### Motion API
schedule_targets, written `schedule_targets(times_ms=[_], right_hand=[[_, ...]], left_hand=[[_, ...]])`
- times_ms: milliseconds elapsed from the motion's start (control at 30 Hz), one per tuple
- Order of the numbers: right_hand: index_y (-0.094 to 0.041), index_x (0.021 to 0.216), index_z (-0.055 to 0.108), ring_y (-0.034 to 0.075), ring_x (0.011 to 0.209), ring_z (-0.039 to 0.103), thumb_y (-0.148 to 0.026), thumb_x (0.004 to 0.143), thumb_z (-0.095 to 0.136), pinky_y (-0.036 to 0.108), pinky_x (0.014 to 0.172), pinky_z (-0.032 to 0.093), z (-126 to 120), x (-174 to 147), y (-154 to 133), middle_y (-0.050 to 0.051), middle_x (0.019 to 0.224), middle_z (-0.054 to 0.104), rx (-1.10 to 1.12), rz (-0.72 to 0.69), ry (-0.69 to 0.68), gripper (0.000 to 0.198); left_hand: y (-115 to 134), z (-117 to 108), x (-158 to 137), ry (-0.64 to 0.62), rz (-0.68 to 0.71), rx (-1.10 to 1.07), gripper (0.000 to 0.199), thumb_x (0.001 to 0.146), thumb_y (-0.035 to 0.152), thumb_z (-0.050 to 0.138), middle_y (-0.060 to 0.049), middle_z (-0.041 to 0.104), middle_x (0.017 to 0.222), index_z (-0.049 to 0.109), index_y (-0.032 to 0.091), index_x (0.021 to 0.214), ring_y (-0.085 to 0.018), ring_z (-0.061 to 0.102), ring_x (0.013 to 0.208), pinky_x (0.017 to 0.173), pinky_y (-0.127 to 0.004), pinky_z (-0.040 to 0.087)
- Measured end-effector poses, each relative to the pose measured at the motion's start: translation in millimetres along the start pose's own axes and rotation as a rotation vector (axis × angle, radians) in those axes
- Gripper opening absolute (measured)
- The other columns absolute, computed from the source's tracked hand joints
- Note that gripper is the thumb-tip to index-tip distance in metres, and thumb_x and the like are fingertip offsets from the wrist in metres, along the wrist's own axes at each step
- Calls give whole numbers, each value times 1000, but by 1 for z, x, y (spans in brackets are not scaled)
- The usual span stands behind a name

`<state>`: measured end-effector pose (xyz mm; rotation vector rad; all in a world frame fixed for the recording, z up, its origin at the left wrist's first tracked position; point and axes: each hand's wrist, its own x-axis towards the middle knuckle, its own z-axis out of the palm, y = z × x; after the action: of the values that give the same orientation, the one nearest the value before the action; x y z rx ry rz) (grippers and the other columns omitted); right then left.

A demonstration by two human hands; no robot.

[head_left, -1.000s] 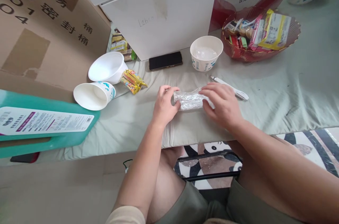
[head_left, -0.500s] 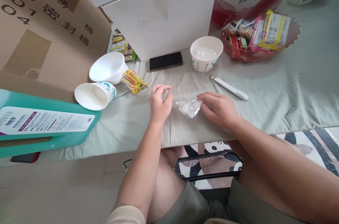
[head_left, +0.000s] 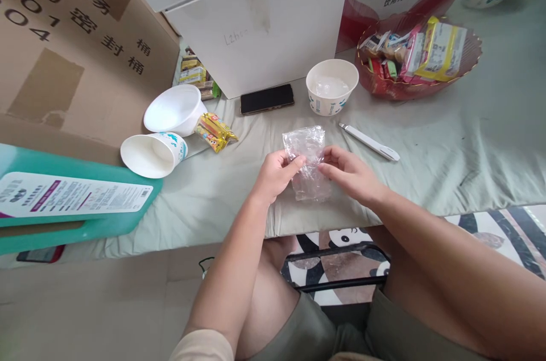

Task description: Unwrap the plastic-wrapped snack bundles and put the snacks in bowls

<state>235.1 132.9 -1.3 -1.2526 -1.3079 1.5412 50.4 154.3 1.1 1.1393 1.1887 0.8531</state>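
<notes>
A clear plastic bag point(head_left: 310, 176), crinkled and spread fairly flat, is held up between my two hands over the cloth. My left hand point(head_left: 277, 173) pinches its left side, thumb lying across the front. On the opposite edge, my right hand point(head_left: 350, 173) grips it between thumb and fingers. Beyond the bag stands a paper bowl point(head_left: 332, 88) with some clear plastic inside. A white utility knife point(head_left: 370, 142) lies to the right of the bowl, a little past my right hand.
A black phone point(head_left: 267, 99) lies against a white box point(head_left: 264, 31). Leftward are a tipped paper cup point(head_left: 153, 154), a white bowl point(head_left: 173, 111), a yellow snack packet point(head_left: 215, 132) and a green jug point(head_left: 145, 202). A red glass bowl point(head_left: 384, 85) of snacks sits back right.
My left hand has moved right and taken hold of the plastic bag. The bag, bunched and hanging from my right hand before, is now opened out and upright between both hands.
</notes>
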Motion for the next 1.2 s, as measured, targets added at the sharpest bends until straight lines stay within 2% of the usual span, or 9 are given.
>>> schedule_targets(times_ms=[167, 333, 533, 700, 767, 867, 1000, 1067, 1200], right_hand=[[-21, 87, 56, 12, 51, 48, -39, 85, 60, 27, 50, 35, -1, -1, -3, -4, 57, 52, -116, 66, 10, 18], [-25, 104, 56, 12, 47, 45, -39, 85, 62, 26, 47, 33, 2, -1, -2, -7, 56, 52, 73, 31, 10, 24], [-23, 87, 64, 14, 59, 54, -32, 79, 60, 28, 55, 44, 1, 1, 0, -2, 67, 57, 340, 4, 9, 12], [-19, 72, 65, 15, 66, 56, -39, 84, 55, 31, 65, 47, 0, 0, 1, 3, 74, 62, 274, -19, 15, 25], [-21, 84, 62, 14, 67, 56, -39, 81, 65, 29, 64, 45, 2, -1, -1, 0, 74, 61, 256, -25, 50, 19], [-24, 100, 54, 15, 71, 58, -36, 69, 78, 28, 65, 45, 5, -1, -3, -2, 82, 63, 288, -4, 35, 41], [-21, 80, 53, 12, 61, 49, -44, 72, 74, 27, 57, 36, -1, -2, -4, -2, 69, 54, 103, 9, -33, 32], [-22, 75, 50, 12, 56, 43, -44, 74, 71, 27, 54, 32, -8, -4, -6, -4, 64, 49, -23, -33, 55, 30], [-24, 67, 46, 11, 52, 35, -38, 72, 65, 28, 52, 26, -22, 0, -25, -5, 57, 42, -317, -208, 424, 24]], left_hand=[[3, -2, -4, -124, -61, 13, 37, 73, 46, 79, 1, 63, 64, 64, 15, 86, -11, 57, 50, 44, -22, 44], [5, -3, -5, -124, -63, -66, 37, 75, 38, 75, 7, 57, 53, 66, 18, 105, -8, 47, 40, 41, -20, 37], [9, -6, -2, -81, -8, -238, 17, 69, 32, 73, 2, 60, 63, 67, 16, 74, -7, 50, 50, 46, -19, 37], [6, -8, -2, -129, -95, -208, 39, 79, 54, 59, -3, 61, 69, 66, 16, 72, -11, 53, 54, 47, -24, 41], [3, -7, -3, -109, -53, -108, 32, 75, 47, 71, 0, 59, 70, 62, 16, 76, -9, 51, 55, 50, -22, 41], [1, -4, -3, -105, 36, -60, 31, 66, 28, 80, 4, 57, 78, 58, 19, 86, -7, 51, 58, 55, -20, 43], [5, -3, 2, -44, 168, -111, 36, 67, 23, 76, 0, 60, 102, 55, 21, 96, -9, 63, 78, 68, -22, 49], [6, -4, 5, 19, 198, -138, 35, 69, 25, 74, -1, 60, 105, 54, 22, 97, -12, 66, 86, 76, -24, 51], [8, -10, 7, 76, 157, -173, 29, 73, 28, 70, 1, 60, 97, 53, 22, 97, -11, 67, 79, 77, -27, 51]])
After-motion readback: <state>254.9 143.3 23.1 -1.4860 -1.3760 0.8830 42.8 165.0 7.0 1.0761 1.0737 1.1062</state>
